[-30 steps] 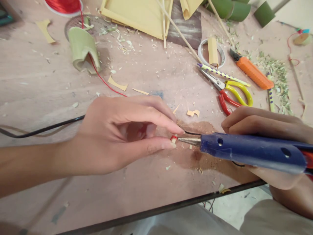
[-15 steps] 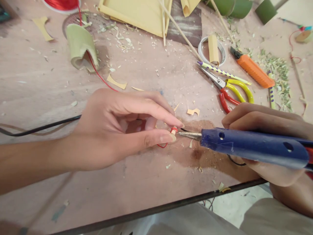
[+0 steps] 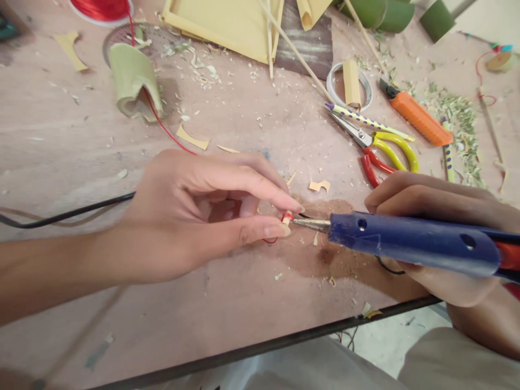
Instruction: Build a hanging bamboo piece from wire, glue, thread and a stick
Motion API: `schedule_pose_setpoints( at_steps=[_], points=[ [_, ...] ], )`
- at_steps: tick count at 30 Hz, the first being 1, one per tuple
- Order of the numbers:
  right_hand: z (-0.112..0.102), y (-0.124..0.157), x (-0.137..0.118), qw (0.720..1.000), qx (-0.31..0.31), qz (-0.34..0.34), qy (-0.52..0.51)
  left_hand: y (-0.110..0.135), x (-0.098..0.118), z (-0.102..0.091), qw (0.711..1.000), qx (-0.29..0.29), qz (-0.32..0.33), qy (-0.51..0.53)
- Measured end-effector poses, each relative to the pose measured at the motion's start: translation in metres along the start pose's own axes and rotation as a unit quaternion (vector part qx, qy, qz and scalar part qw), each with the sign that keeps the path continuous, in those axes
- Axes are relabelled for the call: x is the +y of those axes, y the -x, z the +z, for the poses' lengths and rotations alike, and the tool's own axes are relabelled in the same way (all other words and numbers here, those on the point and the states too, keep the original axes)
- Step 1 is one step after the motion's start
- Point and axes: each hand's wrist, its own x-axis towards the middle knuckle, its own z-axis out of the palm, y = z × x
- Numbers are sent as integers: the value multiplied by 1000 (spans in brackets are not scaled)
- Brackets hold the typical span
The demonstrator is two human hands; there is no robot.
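Observation:
My left hand [image 3: 195,216] pinches a tiny pale stick piece wrapped with red thread [image 3: 286,218] between thumb and forefinger, just above the table. A loop of red thread hangs below the thumb. My right hand [image 3: 439,238] grips a blue glue gun [image 3: 410,242] lying level, its metal nozzle [image 3: 311,222] pointing left and almost touching the small piece. A black cord [image 3: 65,215] runs left across the table behind my left wrist.
Scissors with yellow and red handles [image 3: 382,153], an orange utility knife [image 3: 416,112], a tape ring [image 3: 349,86], a cut green bamboo piece [image 3: 134,81], a red thread spool [image 3: 103,8] and yellow wooden frame [image 3: 227,24] lie beyond. The table's dark front edge [image 3: 284,341] is close.
The small piece has turned slightly in my left fingers, showing a thread loop under the thumb. The glue gun nozzle rose a little and stays beside it.

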Motion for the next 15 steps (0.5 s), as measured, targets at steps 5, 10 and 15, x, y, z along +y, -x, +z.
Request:
schedule_pose_setpoints(
  at_steps=[5,10,15],
  points=[
    [-1,2,1,1000,4,-9,-9,-1,2,2,1000,3,-1,6],
    [-1,3,1,1000,0,-3,-6,-2,1,2,1000,2,2,-5],
    [-1,2,1,1000,7,2,-7,-2,0,0,1000,-7,12,-14]
  ],
)
